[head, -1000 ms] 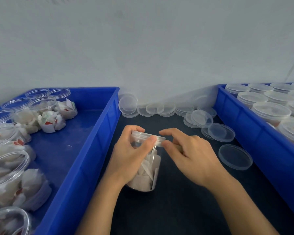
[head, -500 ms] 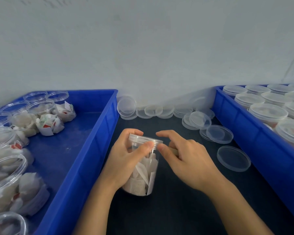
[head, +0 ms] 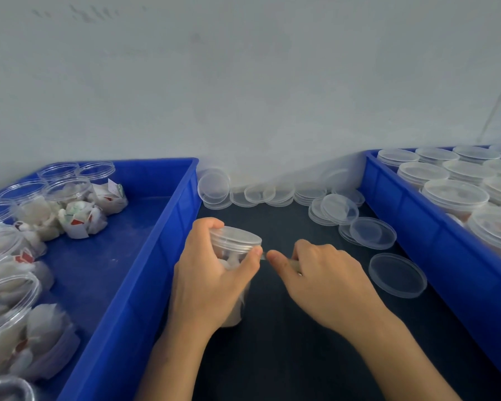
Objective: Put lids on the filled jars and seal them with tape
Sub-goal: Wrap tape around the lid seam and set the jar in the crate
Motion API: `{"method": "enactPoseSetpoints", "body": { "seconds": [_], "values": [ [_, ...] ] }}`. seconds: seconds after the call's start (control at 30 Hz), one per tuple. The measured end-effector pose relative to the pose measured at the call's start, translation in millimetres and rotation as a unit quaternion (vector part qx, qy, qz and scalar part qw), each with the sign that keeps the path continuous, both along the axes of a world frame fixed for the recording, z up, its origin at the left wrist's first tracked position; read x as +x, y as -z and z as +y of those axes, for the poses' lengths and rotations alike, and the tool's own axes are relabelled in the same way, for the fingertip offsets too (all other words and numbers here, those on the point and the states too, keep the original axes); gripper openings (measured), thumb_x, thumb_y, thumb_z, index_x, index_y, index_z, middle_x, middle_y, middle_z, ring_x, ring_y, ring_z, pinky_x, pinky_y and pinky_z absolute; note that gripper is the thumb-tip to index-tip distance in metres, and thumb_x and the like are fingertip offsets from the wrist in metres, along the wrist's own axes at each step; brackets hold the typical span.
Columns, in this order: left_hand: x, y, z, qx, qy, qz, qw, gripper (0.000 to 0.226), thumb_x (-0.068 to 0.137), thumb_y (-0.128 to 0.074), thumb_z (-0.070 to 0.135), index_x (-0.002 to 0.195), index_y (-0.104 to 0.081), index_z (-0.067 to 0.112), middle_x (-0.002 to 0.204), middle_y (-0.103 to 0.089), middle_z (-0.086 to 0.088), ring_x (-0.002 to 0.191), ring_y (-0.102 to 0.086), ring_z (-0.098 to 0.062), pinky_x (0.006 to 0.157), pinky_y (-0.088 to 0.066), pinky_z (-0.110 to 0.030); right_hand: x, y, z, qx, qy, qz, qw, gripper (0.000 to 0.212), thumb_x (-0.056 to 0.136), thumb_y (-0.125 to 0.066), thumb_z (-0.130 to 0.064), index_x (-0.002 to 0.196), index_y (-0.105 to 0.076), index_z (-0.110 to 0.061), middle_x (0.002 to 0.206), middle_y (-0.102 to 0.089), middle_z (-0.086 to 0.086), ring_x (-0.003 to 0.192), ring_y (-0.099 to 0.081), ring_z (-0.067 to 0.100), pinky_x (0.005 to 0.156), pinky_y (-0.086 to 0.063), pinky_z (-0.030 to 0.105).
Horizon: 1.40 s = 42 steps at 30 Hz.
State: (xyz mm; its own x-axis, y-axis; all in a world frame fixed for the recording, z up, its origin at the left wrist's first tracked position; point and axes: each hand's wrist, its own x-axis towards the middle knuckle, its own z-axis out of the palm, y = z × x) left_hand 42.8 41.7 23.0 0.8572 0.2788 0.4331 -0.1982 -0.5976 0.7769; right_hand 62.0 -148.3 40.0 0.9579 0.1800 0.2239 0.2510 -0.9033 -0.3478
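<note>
We grip the lidded jar (head: 235,256) on the bench (head: 287,357) with the left hand (head: 211,279), while the right hand (head: 324,282) pinches what seems a tape strip at the lid's (head: 235,238) edge. Sealing is under way; open filled jars (head: 67,195) wait in the left bin (head: 145,273), capped jars (head: 454,195) fill the right bin (head: 434,241).

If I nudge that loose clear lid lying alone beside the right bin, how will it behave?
The lone lid looks thin and clear, so probably very light and a bit flexible. Lying flat on the dark mat, it should slide rather than roll. Its low rim may make it fiddly to pick up.
</note>
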Motion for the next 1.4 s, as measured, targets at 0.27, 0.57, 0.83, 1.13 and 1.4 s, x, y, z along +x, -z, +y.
{"method": "enactPoseSetpoints", "body": {
  "seconds": [0.27, 0.57, 0.83, 1.13, 1.4],
  "values": [
    [-0.7, -0.7, -1.5, -0.028, 0.009, 0.009, 1.0, 0.063, 0.066, -0.066, 0.078, 0.118, -0.044, 0.05, 0.108, -0.062, 0.025, 0.102, -0.06, 0.009, 0.073, -0.045, -0.015, 4.4, -1.6, -5.6, 0.075, 0.005, 0.122, 0.99, 0.079, 0.091, -0.033, -0.086, 0.067, -0.052, -0.013, 0.062, -0.06, -0.001, 0.061, -0.057, 0.018, 0.057, -0.041, 0.034],
    [0.3, -4.3, 4.4, -0.08, 0.046, 0.031, 0.995, 0.054, 0.073, -0.073, 0.067, 0.115, -0.053, 0.039, 0.105, -0.063, 0.038, 0.09, -0.067, 0.007, 0.068, -0.051, -0.009, -0.2, -12.9, -8.5, 0.196, -0.086, 0.093, 0.972, 0.071, 0.093, -0.05, -0.073, 0.079, -0.058, -0.004, 0.052, -0.04, -0.005, 0.047, -0.034, 0.008, 0.051, -0.033, 0.029],
    [-2.8, -7.4, 7.6, -0.11, 0.093, 0.052, 0.988, 0.058, 0.068, -0.069, 0.074, 0.114, -0.056, 0.041, 0.104, -0.07, 0.024, 0.088, -0.074, -0.006, 0.068, -0.058, -0.016, -6.2, -18.0, -5.6, 0.202, -0.102, 0.009, 0.974, 0.074, 0.082, -0.053, -0.075, 0.069, -0.041, -0.003, 0.058, -0.037, 0.01, 0.053, -0.028, 0.014, 0.052, -0.032, 0.04],
    [-2.1, -6.1, 7.7, -0.105, 0.108, 0.062, 0.987, 0.068, 0.058, -0.081, 0.076, 0.111, -0.057, 0.041, 0.106, -0.066, 0.026, 0.093, -0.07, 0.001, 0.069, -0.057, -0.014, -2.5, -12.5, -7.3, 0.17, -0.094, -0.02, 0.981, 0.066, 0.089, -0.061, -0.064, 0.065, -0.045, -0.004, 0.057, -0.046, 0.01, 0.05, -0.031, 0.015, 0.05, -0.037, 0.041],
    [0.0, -0.1, 9.3, -0.145, 0.11, 0.055, 0.982, 0.056, 0.063, -0.079, 0.071, 0.108, -0.06, 0.043, 0.102, -0.074, 0.012, 0.091, -0.076, -0.011, 0.071, -0.06, -0.021, -5.6, -16.3, -8.0, 0.193, -0.108, -0.021, 0.975, 0.069, 0.084, -0.053, -0.071, 0.064, -0.046, -0.005, 0.057, -0.046, 0.01, 0.053, -0.038, 0.027, 0.05, -0.039, 0.044]
  ]
}}
